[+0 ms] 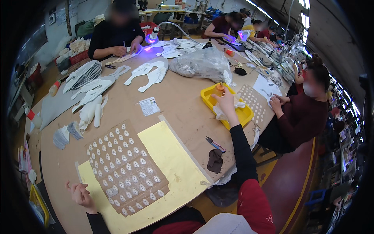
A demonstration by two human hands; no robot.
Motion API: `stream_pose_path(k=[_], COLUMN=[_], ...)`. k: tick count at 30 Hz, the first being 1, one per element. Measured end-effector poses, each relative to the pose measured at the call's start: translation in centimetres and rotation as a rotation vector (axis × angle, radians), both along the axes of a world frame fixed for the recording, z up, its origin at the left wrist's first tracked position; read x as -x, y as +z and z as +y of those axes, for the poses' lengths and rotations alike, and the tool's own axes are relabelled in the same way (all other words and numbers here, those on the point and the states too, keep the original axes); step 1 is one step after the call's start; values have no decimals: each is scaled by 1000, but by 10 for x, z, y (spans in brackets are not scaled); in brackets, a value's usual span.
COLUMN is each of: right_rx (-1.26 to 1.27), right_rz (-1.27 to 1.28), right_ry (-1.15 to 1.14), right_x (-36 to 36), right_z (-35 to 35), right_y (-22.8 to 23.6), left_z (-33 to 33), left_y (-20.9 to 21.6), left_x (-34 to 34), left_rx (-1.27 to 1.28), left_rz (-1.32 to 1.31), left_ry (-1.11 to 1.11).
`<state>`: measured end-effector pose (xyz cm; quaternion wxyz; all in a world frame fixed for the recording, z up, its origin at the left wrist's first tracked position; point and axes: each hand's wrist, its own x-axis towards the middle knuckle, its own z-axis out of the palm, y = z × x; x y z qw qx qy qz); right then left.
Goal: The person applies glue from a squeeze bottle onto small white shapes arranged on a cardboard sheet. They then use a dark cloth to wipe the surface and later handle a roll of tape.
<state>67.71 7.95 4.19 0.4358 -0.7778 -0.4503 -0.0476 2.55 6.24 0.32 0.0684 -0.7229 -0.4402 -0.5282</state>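
At the lower left, my left hand point(81, 195) hovers beside a brown sheet point(130, 163) that bears rows of small white oval pieces. Its fingers are loosely bent and apart, with nothing visible in them. My right hand point(226, 103) reaches far forward over a yellow plastic tray point(245, 117). Its fingers close around a small amber bottle point(219, 90) standing upright at the tray's far end. Crumpled white material point(238, 103) lies in the tray beside my hand. Under the brown sheet is a pale yellow board point(171, 150).
Thread snips point(215, 144) and a dark cloth point(214, 161) lie right of the board. White cut pieces point(150, 73), a clear plastic bag point(200, 64) and a lit lamp point(152, 37) sit farther back. Another person point(302, 105) works at the right, another point(117, 35) across the table.
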Motion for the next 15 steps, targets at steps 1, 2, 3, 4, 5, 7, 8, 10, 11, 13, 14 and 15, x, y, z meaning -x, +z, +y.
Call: stream_pose_path(k=[1, 2, 3, 4, 5, 7, 8, 10, 11, 13, 14, 15], right_rx=[-10, -21, -42, -64, -86, -74, -69, -83, -90, -80, -75, -82], right_rz=[0, -2, -36, -71, -106, -93, -87, -103, -110, -86, -72, -45], right_ry=[-2, -5, -9, -14, -20, -8, -3, 28, 44, 56, 62, 39], right_x=[0, 0, 4, 7, 10, 21, 25, 29, 31, 34, 35, 34], right_z=[0, 0, 0, -1, -2, -4, -6, -8, -9, -10, -9, -10], right_y=[-3, -6, -9, -11, -13, -8, -6, -2, -2, 1, 0, 1], left_z=[2, 3, 4, 4, 5, 6, 6, 6, 7, 7, 7, 9], left_y=[-2, -4, -4, -5, -6, -7, -8, -9, -9, -12, -12, -12], left_x=[2, 3, 5, 6, 7, 9, 9, 5, 6, 8, 9, 8], left_rx=[6, 20, 35, 50, 50, 54, 57, 62, 72, 89, 92, 92], left_rz=[10, -2, -9, -17, -17, -19, -18, -29, -26, -26, -15, -9], left_ry=[1, 9, 18, 26, 23, 21, 27, 34, 36, 39, 44, 42])
